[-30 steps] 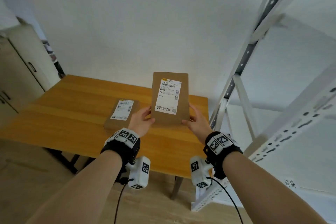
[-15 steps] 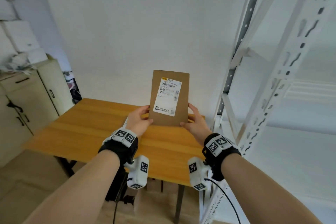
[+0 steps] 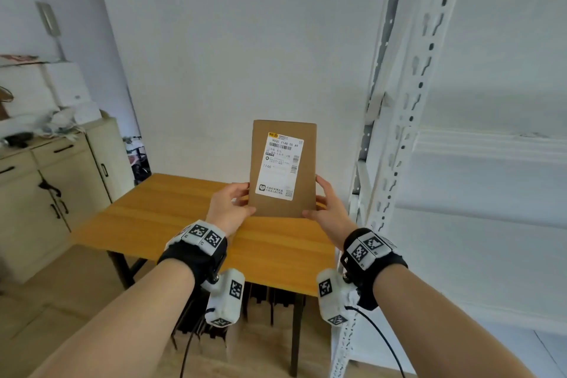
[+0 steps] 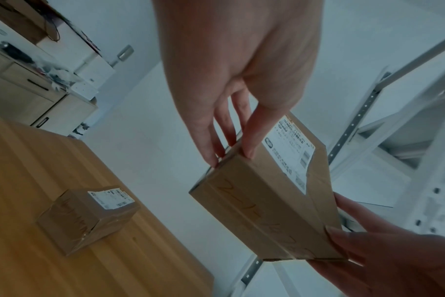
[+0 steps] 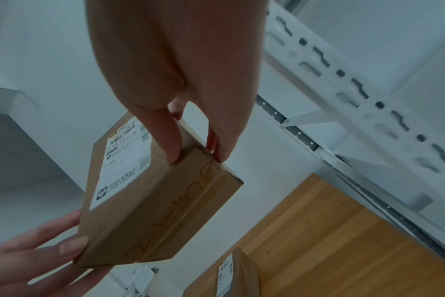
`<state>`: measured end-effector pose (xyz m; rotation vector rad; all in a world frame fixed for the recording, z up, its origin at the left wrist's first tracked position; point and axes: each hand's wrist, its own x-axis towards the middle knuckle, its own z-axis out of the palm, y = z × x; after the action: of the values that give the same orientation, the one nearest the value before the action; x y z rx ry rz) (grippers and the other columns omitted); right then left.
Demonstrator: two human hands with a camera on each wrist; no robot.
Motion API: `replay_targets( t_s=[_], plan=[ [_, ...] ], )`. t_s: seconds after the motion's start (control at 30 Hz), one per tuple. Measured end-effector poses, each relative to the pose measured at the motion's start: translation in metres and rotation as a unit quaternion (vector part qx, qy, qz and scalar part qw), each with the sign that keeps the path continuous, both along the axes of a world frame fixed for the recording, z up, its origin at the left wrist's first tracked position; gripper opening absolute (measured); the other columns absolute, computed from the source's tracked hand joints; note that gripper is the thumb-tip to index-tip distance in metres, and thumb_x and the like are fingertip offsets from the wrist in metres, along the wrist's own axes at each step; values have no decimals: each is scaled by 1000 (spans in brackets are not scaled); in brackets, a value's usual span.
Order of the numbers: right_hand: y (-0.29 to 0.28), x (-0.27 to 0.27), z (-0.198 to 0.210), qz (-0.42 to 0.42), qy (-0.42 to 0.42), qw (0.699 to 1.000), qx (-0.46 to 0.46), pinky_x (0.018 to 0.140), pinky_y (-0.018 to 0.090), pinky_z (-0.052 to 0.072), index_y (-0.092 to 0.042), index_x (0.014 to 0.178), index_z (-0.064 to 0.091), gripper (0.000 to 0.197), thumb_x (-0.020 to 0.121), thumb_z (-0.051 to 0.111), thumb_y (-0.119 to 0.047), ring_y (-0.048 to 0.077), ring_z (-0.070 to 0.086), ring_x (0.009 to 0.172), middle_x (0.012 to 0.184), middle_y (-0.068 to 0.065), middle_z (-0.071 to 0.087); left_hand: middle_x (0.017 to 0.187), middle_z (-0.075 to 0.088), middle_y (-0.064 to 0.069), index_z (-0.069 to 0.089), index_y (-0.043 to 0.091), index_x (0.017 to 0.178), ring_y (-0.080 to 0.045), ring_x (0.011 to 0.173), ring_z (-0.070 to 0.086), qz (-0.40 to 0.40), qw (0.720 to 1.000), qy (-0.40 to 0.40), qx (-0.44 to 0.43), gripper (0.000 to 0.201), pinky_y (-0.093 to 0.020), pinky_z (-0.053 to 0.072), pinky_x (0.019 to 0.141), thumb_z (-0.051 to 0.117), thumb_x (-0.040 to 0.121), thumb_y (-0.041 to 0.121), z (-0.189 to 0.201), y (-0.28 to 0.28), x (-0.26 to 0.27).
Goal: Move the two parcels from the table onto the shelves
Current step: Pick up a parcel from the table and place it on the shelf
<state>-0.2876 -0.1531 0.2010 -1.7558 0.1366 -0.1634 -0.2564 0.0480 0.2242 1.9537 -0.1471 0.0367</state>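
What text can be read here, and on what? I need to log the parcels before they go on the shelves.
"902C 1148-00 A9": top line of the white label on the held parcel.
"1148": lower on that same label.
Handwriting on the held parcel's taped edge: not legible.
Remaining small print, barcodes and QR code on that label: too small to read.
Label on the second parcel on the table: too blurred to read.
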Motion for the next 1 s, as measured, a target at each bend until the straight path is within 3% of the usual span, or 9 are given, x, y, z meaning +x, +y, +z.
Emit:
replay_targets(
  t_s=[0.17,0.3,0.43,0.57,0.63,0.77,0.87,0.93,1.0],
  plan=[
    [-7,-69,-2,-5,-16,1000,8,94,35,50,-34,145,26,85,81,59,11,25,53,120,136,12,50,136,56,-11,51,5,131,-22,126,52,-6,1000,-16,-4,55,-23,38,95,68,79,-5,3,-12,-74],
    [-19,-133,-3,-10,-19,1000,15,94,36,50,-31,146,25,85,81,58,12,24,53,120,139,12,48,139,54,-14,49,4,132,-23,128,51,-20,1000,-5,-16,58,-30,42,103,68,78,-6,0,-27,-133],
    [-40,-200,4,-28,-6,999,16,89,32,49,-30,147,23,87,81,58,13,27,52,121,139,14,45,136,57,-13,50,4,130,-23,125,54,-41,999,-2,-12,56,-29,41,101,69,78,-6,1,-52,-188],
    [-71,-259,16,-55,-15,998,4,72,18,48,-28,148,23,85,82,56,14,17,56,104,138,14,47,136,57,-13,51,5,130,-23,127,53,-76,997,-14,-4,56,-31,41,102,69,78,-6,10,-83,-231],
    [-89,-282,24,-74,-24,997,-1,79,22,47,-29,148,23,84,82,57,12,10,56,97,138,14,47,136,57,-12,51,6,130,-23,127,53,-96,995,-23,-5,56,-34,42,105,68,78,-6,19,-100,-249],
    [-121,-320,42,-104,-43,994,1,93,33,46,-29,147,25,86,80,60,11,19,55,109,139,17,48,137,56,-11,50,6,132,-23,127,53,-132,990,-47,-4,58,-33,41,103,68,78,-5,40,-135,-277],
    [-143,-342,59,-126,-57,990,1,86,27,45,-26,147,27,82,81,60,11,20,54,110,138,16,50,135,57,-14,49,4,131,-24,124,55,-157,986,-54,-19,58,-33,44,101,69,78,-6,56,-161,-287],
    [-158,-351,71,-143,-73,987,-1,78,21,46,-21,146,30,78,81,58,13,24,53,120,136,15,52,134,58,-16,49,2,131,-26,122,57,-174,982,-59,-36,58,-37,47,102,68,78,-7,67,-178,-291],
    [-173,-358,84,-164,-84,983,-7,84,27,49,-17,144,33,75,80,59,11,25,51,125,134,15,54,133,57,-19,48,0,132,-29,121,58,-192,978,-66,-51,58,-41,48,102,67,78,-9,80,-196,-293]
  ],
)
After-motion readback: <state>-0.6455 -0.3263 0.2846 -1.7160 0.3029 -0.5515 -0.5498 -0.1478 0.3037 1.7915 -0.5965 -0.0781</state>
